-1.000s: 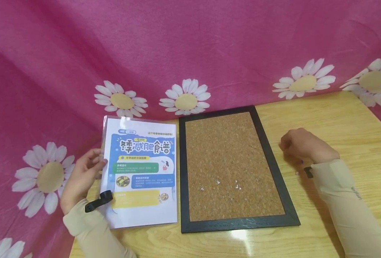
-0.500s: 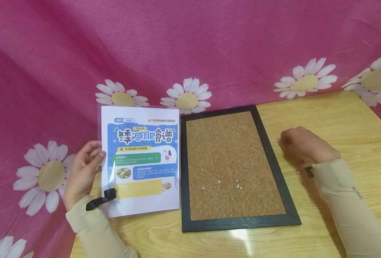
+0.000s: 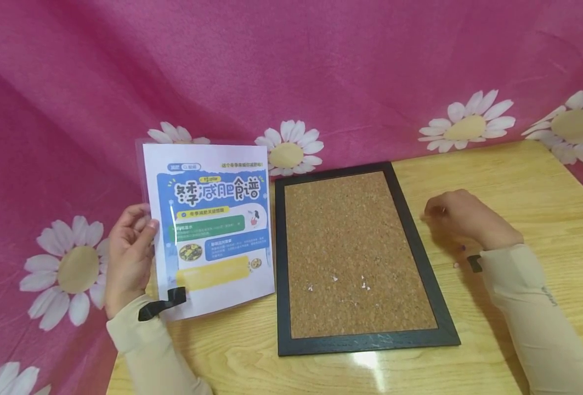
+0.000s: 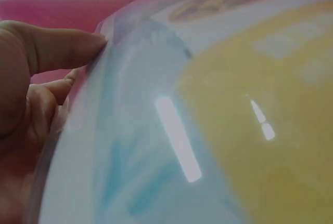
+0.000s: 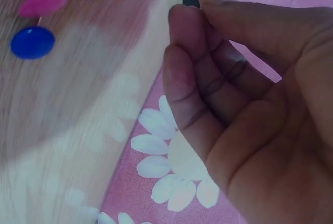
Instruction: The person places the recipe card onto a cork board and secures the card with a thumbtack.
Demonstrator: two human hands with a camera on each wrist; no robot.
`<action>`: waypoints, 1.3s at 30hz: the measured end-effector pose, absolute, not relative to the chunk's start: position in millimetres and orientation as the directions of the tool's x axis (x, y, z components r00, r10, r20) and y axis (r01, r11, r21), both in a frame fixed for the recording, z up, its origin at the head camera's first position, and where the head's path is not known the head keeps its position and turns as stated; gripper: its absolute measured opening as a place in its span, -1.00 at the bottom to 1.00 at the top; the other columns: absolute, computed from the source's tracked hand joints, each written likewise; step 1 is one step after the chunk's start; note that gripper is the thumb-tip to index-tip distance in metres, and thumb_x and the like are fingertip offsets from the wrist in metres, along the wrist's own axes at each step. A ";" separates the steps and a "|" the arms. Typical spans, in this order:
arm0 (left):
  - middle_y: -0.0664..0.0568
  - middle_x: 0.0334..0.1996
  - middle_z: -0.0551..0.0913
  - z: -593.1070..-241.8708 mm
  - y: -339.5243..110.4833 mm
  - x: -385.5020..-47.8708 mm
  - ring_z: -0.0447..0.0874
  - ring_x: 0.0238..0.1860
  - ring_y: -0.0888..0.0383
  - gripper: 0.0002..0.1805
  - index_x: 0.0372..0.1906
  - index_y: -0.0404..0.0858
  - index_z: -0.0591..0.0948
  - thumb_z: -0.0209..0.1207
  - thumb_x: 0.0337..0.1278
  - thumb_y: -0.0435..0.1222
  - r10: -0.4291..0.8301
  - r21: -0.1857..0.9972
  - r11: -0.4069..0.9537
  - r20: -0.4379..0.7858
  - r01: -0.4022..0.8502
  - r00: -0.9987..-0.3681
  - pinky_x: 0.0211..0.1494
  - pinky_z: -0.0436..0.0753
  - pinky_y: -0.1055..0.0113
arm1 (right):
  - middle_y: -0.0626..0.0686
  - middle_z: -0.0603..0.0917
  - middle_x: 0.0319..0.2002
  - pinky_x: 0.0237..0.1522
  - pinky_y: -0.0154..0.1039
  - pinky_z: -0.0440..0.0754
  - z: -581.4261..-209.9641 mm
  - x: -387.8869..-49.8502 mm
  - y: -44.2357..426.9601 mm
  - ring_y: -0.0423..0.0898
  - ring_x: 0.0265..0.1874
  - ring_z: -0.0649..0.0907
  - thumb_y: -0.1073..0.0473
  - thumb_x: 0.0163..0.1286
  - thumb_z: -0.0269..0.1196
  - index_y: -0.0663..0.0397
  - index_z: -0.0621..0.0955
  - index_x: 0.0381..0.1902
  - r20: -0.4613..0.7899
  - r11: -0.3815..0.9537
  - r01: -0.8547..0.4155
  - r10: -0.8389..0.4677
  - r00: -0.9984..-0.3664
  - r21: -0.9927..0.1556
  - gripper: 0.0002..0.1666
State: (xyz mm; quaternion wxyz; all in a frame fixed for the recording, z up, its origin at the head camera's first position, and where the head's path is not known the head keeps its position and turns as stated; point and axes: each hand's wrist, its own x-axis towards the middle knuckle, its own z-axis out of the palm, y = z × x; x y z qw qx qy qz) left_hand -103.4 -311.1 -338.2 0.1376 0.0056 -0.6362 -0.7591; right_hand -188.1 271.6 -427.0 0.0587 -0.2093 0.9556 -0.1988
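Note:
My left hand (image 3: 132,249) pinches the left edge of a laminated poster (image 3: 212,219) between thumb and fingers. The poster, printed in blue, green and yellow, is raised off the table and tilted. Close up in the left wrist view, the thumb (image 4: 70,50) presses on its glossy film. To the poster's right lies a corkboard (image 3: 355,230) in a black frame. Right of the board, my right hand (image 3: 471,219) hovers with curled fingers, thumb against the index finger; whether something small is pinched there is hidden. Near it lie a blue pushpin (image 5: 33,42) and a pink pushpin (image 5: 42,4).
The light wooden table (image 3: 508,175) meets a pink curtain (image 3: 296,71) with white daisies at the back and left. Small white torn spots (image 3: 363,283) mark the lower cork. A black strap (image 3: 163,303) on the left wrist overlaps the poster.
My left hand has lifted the poster upward, and its lower edge has left the table. The right hand has barely moved. Board and pushpins stay in place.

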 end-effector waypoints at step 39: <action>0.24 -0.22 0.80 -364.4 -193.1 -139.7 0.82 -0.21 0.27 -0.78 0.13 -0.06 0.46 -0.05 0.60 -0.38 -0.250 0.991 -0.131 -0.031 0.002 -0.968 -0.17 0.78 0.34 | 0.24 0.84 -0.27 -0.12 0.15 0.72 -439.8 -213.2 234.4 0.15 -0.26 0.81 0.41 0.30 0.38 0.28 0.79 -0.23 0.175 0.750 -0.484 -0.457 -0.872 -0.450 -0.89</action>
